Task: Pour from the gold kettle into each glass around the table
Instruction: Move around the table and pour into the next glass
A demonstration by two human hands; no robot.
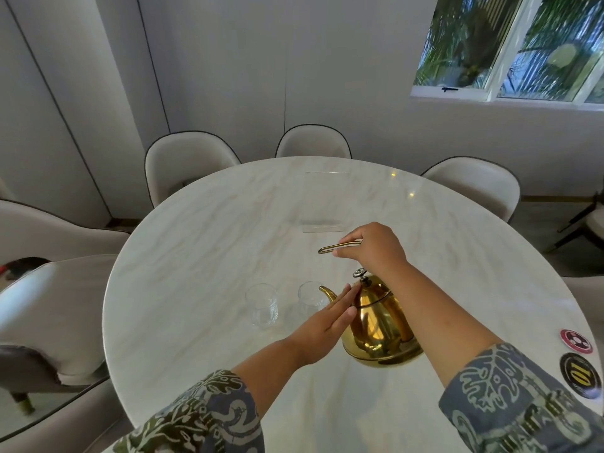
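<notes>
A gold kettle stands on the round marble table, spout pointing left toward two clear glasses. One glass sits right at the spout tip; the other glass stands just left of it. My right hand is closed around the kettle's raised gold handle above the lid knob. My left hand lies flat with fingers straight, its fingertips resting against the kettle's body below the spout.
Cream chairs ring the table: three at the far side and more at the left. A clear acrylic stand sits mid-table. Two round stickers lie near the right edge. A window is at upper right.
</notes>
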